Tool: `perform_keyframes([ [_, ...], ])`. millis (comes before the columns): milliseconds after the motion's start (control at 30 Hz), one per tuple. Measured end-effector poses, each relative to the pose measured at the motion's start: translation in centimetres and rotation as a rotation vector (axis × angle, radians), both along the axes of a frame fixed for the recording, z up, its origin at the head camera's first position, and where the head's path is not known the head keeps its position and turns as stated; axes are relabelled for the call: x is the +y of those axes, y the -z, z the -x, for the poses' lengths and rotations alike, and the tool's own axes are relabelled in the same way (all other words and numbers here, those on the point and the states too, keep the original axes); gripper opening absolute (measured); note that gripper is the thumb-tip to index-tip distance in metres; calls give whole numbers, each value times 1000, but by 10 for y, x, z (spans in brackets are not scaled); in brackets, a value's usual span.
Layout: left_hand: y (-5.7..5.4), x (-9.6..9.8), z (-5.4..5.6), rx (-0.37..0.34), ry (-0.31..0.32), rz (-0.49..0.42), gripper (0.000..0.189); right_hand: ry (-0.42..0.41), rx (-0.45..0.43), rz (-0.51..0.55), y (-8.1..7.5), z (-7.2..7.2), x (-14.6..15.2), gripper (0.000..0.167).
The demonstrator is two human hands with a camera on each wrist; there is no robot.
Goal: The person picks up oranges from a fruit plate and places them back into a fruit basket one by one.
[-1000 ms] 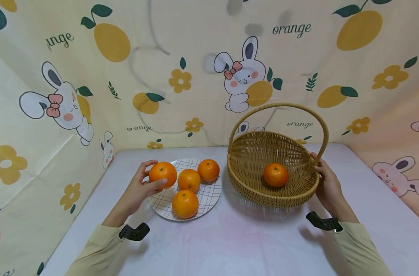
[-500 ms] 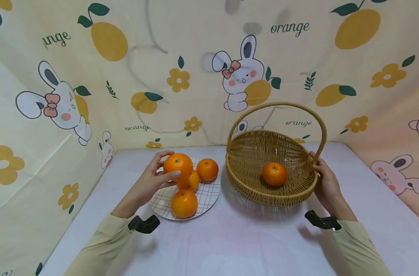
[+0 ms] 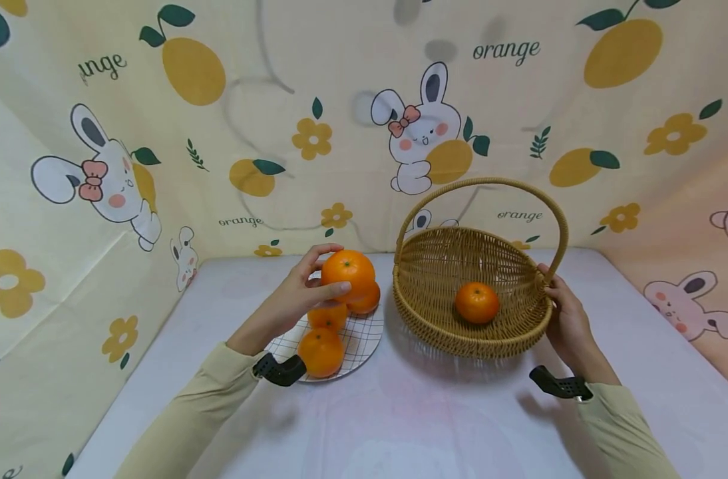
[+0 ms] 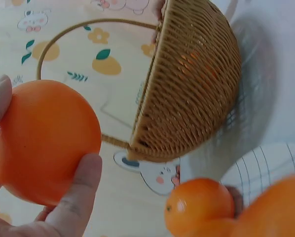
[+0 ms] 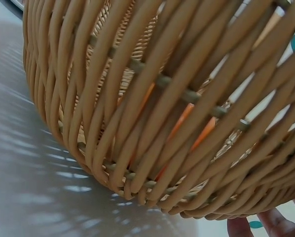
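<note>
Between the thumb and fingers of my left hand (image 3: 286, 303) is an orange (image 3: 348, 274), held above the far part of the white checked plate (image 3: 366, 342). On that plate lie a front orange (image 3: 321, 354), a middle orange (image 3: 327, 319) and a back orange (image 3: 368, 301), the last partly covered by the held one. The left wrist view shows my thumb against the side of the held orange (image 4: 46, 140). At the right, my right hand (image 3: 567, 322) grips the rim of the wicker basket (image 3: 472, 342), near the handle's foot. A single orange (image 3: 477, 303) sits inside the basket.
The basket's tall arched handle (image 3: 484, 183) rises over its opening. Plate and basket stand side by side on a white table (image 3: 400, 426). A printed cloth (image 3: 340, 80) with rabbits and oranges hangs behind and along the sides.
My left hand has carried the orange to the right and upward, from the plate's left side across to its far right. The right hand and the basket have stayed in place.
</note>
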State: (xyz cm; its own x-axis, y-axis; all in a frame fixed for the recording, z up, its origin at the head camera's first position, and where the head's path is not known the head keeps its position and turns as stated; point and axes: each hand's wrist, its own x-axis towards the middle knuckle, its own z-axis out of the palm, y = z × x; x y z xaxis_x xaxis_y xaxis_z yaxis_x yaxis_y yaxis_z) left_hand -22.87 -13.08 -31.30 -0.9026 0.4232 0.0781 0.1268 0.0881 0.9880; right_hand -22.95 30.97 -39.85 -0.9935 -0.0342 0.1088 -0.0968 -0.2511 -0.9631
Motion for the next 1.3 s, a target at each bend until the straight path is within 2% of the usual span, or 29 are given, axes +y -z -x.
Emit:
perform_keyframes([
  [200,-8,22,5,13,80,-38,58,-2,-8,-14,0,0,0,53],
  [533,-13,56,17,25,145,15,55,-3,-24,1,-1,0,0,54],
  [1033,-29,107,33,13,164,33,56,-8,-24,31,-1,-1,-1,52],
  [1200,-31,126,39,-19,181,9,56,-13,-13,30,-1,-1,-1,51],
  [1300,-31,136,47,4,189,-9,54,-15,-2,19,-1,-1,-1,52],
])
